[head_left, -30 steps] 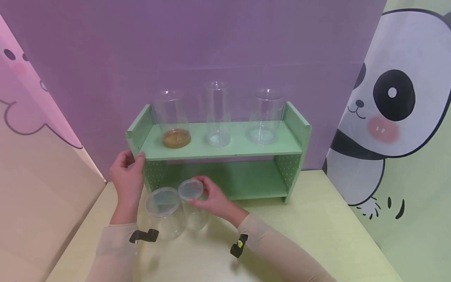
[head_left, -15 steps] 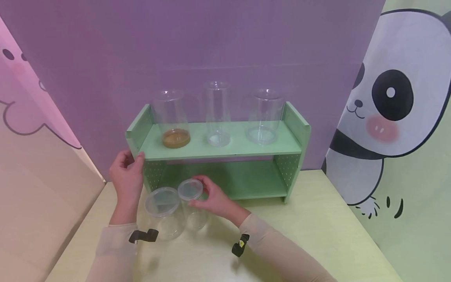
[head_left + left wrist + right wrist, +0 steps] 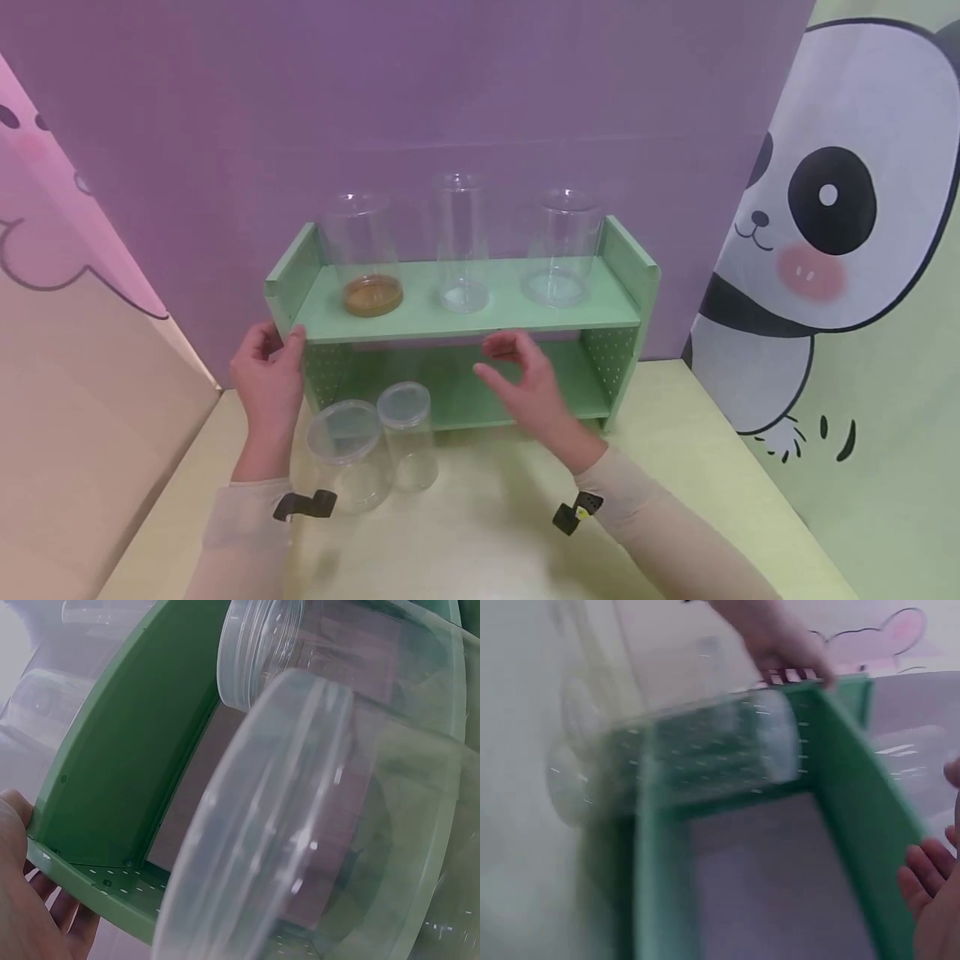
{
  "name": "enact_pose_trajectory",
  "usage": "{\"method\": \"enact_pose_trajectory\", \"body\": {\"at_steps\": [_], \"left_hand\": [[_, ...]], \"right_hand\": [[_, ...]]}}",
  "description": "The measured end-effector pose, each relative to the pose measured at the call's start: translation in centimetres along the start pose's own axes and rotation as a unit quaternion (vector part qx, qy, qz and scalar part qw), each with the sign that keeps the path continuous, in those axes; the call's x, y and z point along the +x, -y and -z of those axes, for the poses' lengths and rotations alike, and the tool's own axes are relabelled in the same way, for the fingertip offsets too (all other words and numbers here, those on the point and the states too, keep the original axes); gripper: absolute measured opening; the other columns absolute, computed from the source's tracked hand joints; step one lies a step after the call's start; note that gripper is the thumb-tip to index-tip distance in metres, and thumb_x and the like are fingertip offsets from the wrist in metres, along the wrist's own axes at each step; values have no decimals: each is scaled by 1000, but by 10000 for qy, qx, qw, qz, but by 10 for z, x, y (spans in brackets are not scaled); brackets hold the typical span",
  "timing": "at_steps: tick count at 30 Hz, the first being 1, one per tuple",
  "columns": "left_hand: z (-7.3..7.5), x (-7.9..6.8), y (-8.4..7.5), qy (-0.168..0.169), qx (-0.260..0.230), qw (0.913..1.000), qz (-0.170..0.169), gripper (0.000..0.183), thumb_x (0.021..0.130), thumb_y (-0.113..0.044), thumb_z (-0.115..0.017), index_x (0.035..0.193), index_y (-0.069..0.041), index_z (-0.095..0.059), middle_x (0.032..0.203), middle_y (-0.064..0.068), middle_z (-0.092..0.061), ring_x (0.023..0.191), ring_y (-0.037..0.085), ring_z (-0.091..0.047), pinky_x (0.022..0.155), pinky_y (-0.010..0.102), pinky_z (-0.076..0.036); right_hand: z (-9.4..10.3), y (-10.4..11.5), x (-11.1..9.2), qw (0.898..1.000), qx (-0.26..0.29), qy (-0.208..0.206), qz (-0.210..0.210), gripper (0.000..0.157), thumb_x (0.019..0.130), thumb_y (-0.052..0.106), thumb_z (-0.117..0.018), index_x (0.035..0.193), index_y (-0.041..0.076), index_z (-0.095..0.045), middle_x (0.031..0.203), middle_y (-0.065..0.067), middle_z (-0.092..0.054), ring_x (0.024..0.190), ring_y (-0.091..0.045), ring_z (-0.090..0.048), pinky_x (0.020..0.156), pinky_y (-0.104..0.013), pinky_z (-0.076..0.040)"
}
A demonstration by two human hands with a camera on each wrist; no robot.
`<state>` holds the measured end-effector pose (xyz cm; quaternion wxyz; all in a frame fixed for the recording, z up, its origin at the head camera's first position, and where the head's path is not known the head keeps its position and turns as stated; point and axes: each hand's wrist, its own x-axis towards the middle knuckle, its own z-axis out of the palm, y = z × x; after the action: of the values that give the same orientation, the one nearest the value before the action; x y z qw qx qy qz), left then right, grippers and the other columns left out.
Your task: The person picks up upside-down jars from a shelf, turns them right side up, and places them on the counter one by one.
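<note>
My left hand grips the left upright of a green two-tier shelf. In the left wrist view its fingers reach behind the panel's edge. My right hand is in front of the lower tier, fingers and thumb bent apart with nothing between them. On the table to its left stand two clear lidded jars, a wide jar and a narrow jar, side by side. Large in the left wrist view is the wide jar's lid.
Along the upper tier stand three clear containers: a wide one with a brown base, a tall slim one and another wide one. The pale table meets a purple wall behind; a panda picture is on the right.
My right hand has let go of the narrow jar and moved right and up, away from it. Both jars stay where they were, and my left hand keeps its place on the shelf.
</note>
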<state>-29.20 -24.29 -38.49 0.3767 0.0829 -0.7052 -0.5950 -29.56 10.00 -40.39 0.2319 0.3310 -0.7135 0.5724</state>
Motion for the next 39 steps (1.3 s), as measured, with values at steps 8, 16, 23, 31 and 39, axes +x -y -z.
{"method": "enact_pose_trajectory", "body": {"at_steps": [8, 16, 23, 31, 39], "left_hand": [[-1, 0, -1, -7, -53, 10000, 25, 33, 106, -22, -74, 125, 5, -72, 99, -8, -65, 93, 10, -68, 81, 13, -58], [0, 1, 0, -28, -120, 9999, 0, 31, 106, -21, -74, 122, 5, -72, 98, -8, -65, 95, 9, -65, 83, 14, -58], [-1, 3, 5, -16, -135, 9999, -66, 32, 107, -21, -73, 126, 5, -72, 99, -9, -65, 97, 8, -64, 84, 14, -57], [-3, 5, 8, -131, -96, 9996, -209, 30, 106, -20, -73, 122, 5, -73, 95, -12, -65, 94, 7, -63, 82, 14, -56], [-1, 5, 6, -170, -127, 9997, -134, 31, 106, -21, -73, 124, 5, -73, 97, -10, -65, 94, 9, -64, 81, 14, -56]], "right_hand": [[64, 35, 22, 9921, -672, -1058, -70, 35, 97, -3, -81, 124, -11, -61, 113, -26, -67, 103, -31, -68, 91, -29, -60], [99, 22, 51, 9778, -1319, -1471, -698, 73, 95, 13, -88, 148, -9, -43, 140, -28, -48, 128, -40, -53, 110, -55, -52], [106, 13, 69, 9680, -1634, -1043, -1593, 111, 89, 29, -96, 169, 6, -22, 160, -19, -33, 148, -36, -44, 120, -54, -47], [107, 6, 86, 9675, -1594, -887, -1752, 125, 84, 22, -100, 174, 13, -13, 168, -20, -28, 152, -38, -41, 122, -54, -46], [106, 10, 95, 9600, -1653, -548, -2191, 138, 84, 26, -101, 177, 21, 1, 170, -28, -39, 155, -43, -44, 124, -58, -44]]}}
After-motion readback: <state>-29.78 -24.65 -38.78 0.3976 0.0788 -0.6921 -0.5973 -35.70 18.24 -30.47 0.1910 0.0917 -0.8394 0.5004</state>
